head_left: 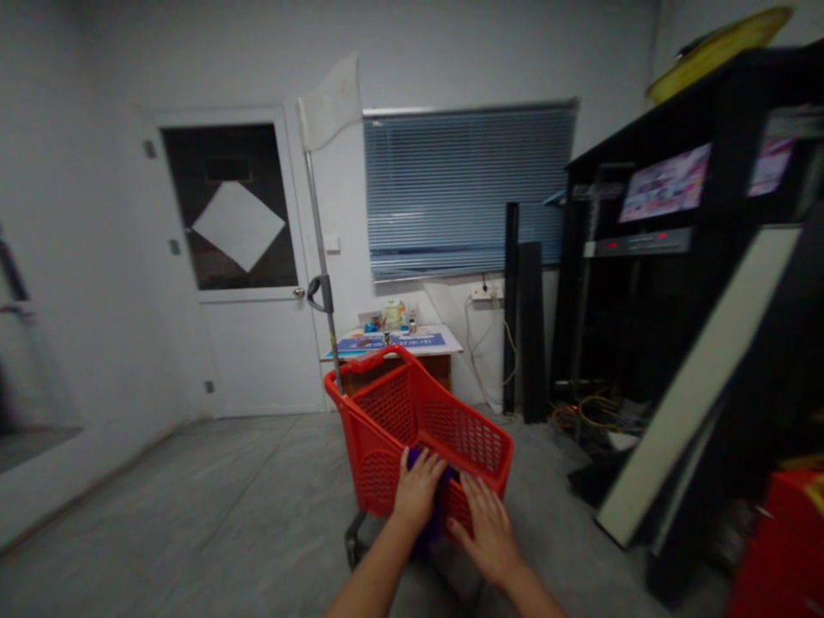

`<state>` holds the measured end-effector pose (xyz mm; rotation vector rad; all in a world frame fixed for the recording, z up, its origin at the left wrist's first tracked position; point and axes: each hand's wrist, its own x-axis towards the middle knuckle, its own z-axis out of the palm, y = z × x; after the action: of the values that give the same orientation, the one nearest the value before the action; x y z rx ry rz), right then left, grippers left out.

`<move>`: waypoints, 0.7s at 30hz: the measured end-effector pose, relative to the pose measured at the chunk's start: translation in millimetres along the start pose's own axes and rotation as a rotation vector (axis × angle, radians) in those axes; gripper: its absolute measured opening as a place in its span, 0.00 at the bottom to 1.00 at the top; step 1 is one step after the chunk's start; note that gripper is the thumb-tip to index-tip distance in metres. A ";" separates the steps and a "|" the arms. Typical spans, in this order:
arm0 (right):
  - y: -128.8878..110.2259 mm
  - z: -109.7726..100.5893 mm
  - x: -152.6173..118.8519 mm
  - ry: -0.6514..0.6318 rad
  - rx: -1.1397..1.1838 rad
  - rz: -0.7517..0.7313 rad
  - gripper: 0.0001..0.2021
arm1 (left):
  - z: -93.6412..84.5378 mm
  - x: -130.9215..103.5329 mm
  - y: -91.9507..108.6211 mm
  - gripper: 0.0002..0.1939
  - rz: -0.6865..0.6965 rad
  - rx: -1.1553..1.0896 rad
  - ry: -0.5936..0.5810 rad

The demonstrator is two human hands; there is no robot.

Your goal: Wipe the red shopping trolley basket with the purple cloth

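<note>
A red plastic shopping cart (379, 476) with pierced walls stands in front of me. A purple cloth (428, 532) hangs over its near rim and down the outside. My left hand (418, 489) is closed over the cloth at the rim, with its fingertips pointing into the cart. Beside it, my right hand (486, 524) lies against the near wall of the cart, its fingers stretched out and the thumb apart. The part of the cloth under my left palm is hidden. From the cart's far left corner rises a metal pole with a white flag (331, 103).
A low table (444, 339) with small items stands behind the cart, below a window with blinds (469, 189). Dark shelving with screens (669, 184), leaning panels (701, 386) and loose cables (592, 412) are on the right. A white door (257, 352) is at the back left.
</note>
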<state>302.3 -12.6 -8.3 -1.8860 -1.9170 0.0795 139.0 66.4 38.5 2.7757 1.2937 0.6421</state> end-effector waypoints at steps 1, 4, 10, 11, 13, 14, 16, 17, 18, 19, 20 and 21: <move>-0.8 0.0 0.1 -0.002 0.002 -0.001 0.38 | -2.8 0.6 -3.3 0.25 -0.010 0.005 0.003; -3.4 1.4 0.9 -0.010 0.003 0.004 0.38 | -6.9 1.5 -10.0 0.24 -0.039 0.010 0.013; -10.3 7.8 2.8 -0.009 -0.010 0.020 0.40 | -1.4 -2.3 1.2 0.24 -0.087 -0.019 0.020; -11.3 8.3 3.1 -0.006 -0.009 0.023 0.40 | 0.0 -3.3 3.9 0.25 -0.077 -0.016 0.009; -11.9 7.9 3.5 -0.010 -0.002 0.026 0.39 | 2.5 -4.9 6.8 0.25 -0.055 -0.010 -0.004; -11.0 7.1 3.6 -0.019 0.004 0.023 0.38 | 3.7 -5.6 6.8 0.25 -0.046 -0.009 -0.002; -6.1 4.5 3.6 -0.042 0.019 0.000 0.37 | 5.7 -6.5 4.3 0.25 -0.030 -0.017 0.011; -2.1 2.9 3.4 -0.048 0.024 -0.012 0.36 | 6.5 -6.9 2.2 0.25 -0.023 -0.025 0.020; 2.6 1.3 3.1 -0.047 0.024 -0.016 0.35 | 7.0 -7.1 -0.1 0.25 -0.017 -0.034 0.028; 7.6 -0.3 2.7 -0.042 0.020 -0.008 0.35 | 7.3 -7.3 -2.5 0.25 -0.014 -0.043 0.036; 12.5 -1.8 2.3 -0.036 0.012 0.005 0.34 | 7.2 -7.4 -4.8 0.25 -0.013 -0.051 0.040; 16.6 -3.1 1.7 -0.034 0.003 0.013 0.33 | 7.0 -7.6 -7.1 0.25 -0.016 -0.056 0.042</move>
<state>319.0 -10.7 -10.8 -1.9067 -1.9260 0.1190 132.0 66.5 28.1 2.7186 1.2837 0.7274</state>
